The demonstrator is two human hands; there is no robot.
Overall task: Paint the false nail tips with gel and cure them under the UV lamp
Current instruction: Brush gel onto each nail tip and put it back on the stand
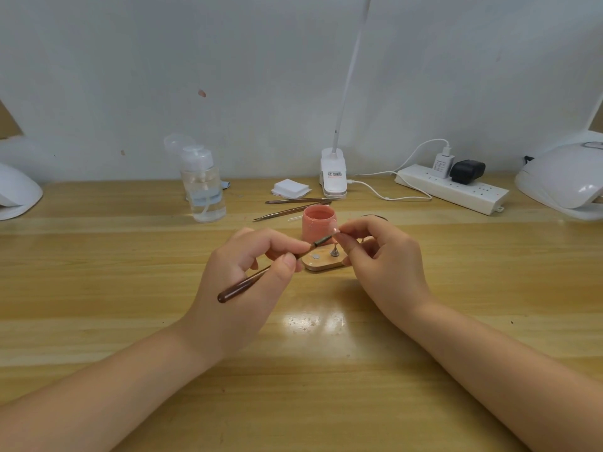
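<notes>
We see the left hand [248, 278] pinching a brown brush [261, 275] between thumb and forefinger. Its long axis runs from the rounded handle end at lower left up to the bristles at upper right, where the tip meets a clear nail tip [336, 230] pinched in the fingers of the right hand [385, 256]. Both are held above the counter [98, 288], just in front of an open pink gel jar [318, 227] and over a small wooden stand [323, 263] with a metal holder [334, 252]. Behind lie two spare brushes [293, 207], white pads [291, 188], a clear pump bottle [204, 187], a clip lamp [333, 176] and a power strip [453, 189]. A white UV lamp [564, 181] sits far right, well apart; another white lamp [16, 194] is at the left edge.
</notes>
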